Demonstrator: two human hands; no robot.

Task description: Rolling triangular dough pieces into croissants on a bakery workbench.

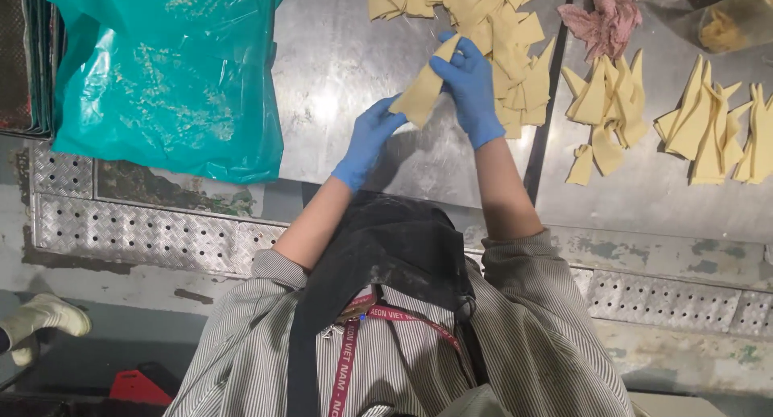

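Both my hands wear blue gloves and share one tan dough sheet (424, 91), a long folded triangle held above the steel table (338, 71). My left hand (369, 138) pinches its lower end. My right hand (469, 85) grips its upper end, fingers curled over it. Just beyond my right hand lies a loose pile of flat dough pieces (491, 22). To the right sit groups of folded dough triangles (608, 103) and more folded triangles (713, 127).
A teal plastic bag (165, 75) covers the table's left part. A pink crumpled cloth (604, 22) lies at the top right beside a clear container (729, 18). Stacked trays (24, 55) stand at the far left. Diamond-plate edging (145, 232) runs along the table front.
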